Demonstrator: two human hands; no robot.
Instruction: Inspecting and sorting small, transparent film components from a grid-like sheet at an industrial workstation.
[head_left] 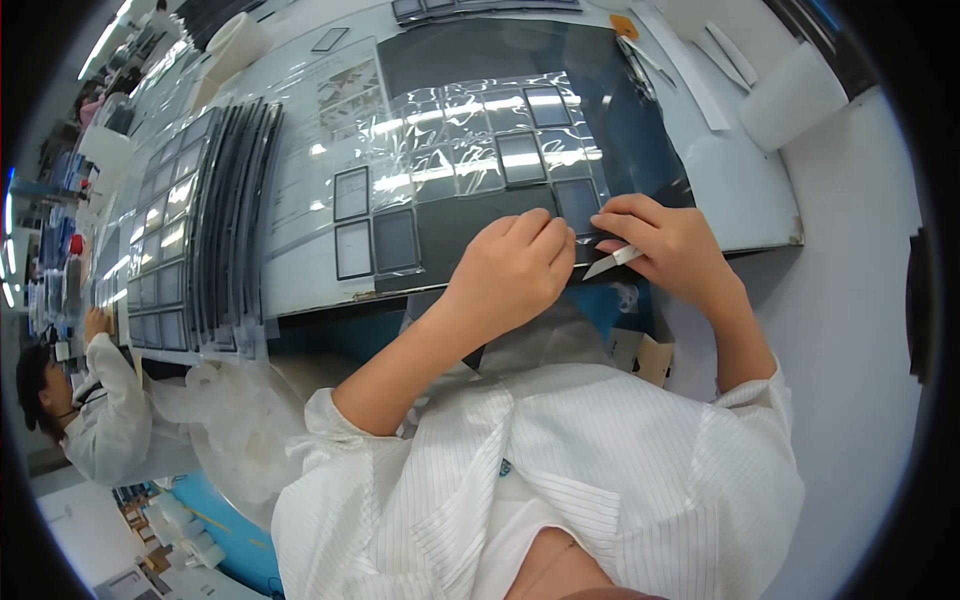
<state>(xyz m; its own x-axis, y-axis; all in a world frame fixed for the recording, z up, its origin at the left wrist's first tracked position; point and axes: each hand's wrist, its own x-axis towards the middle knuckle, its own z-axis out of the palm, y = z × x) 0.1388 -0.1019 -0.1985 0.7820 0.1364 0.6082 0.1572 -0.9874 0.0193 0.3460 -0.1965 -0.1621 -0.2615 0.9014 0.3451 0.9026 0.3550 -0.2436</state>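
Note:
A clear plastic blister tray [433, 160] with shiny pockets lies on a dark mat [450, 222]; some pockets hold thin dark-framed rectangular panels [520, 158]. My left hand [522, 258] is closed in a pinch over the tray's near edge; what its fingertips hold is hidden. In my right hand [668, 240] is a small craft knife [612, 262] with a pale handle, its blade angled down toward the left hand. The right fingertips touch near the corner of a framed panel [576, 207] that lies between both hands.
Two framed panels [352, 193] rest left of the tray. Farther left stands a row of upright stacked trays [225, 225]. White strips and a white cylinder [795, 97] are at the far right. The table's front edge [370, 296] runs below my hands. Another person [110, 420] sits at left.

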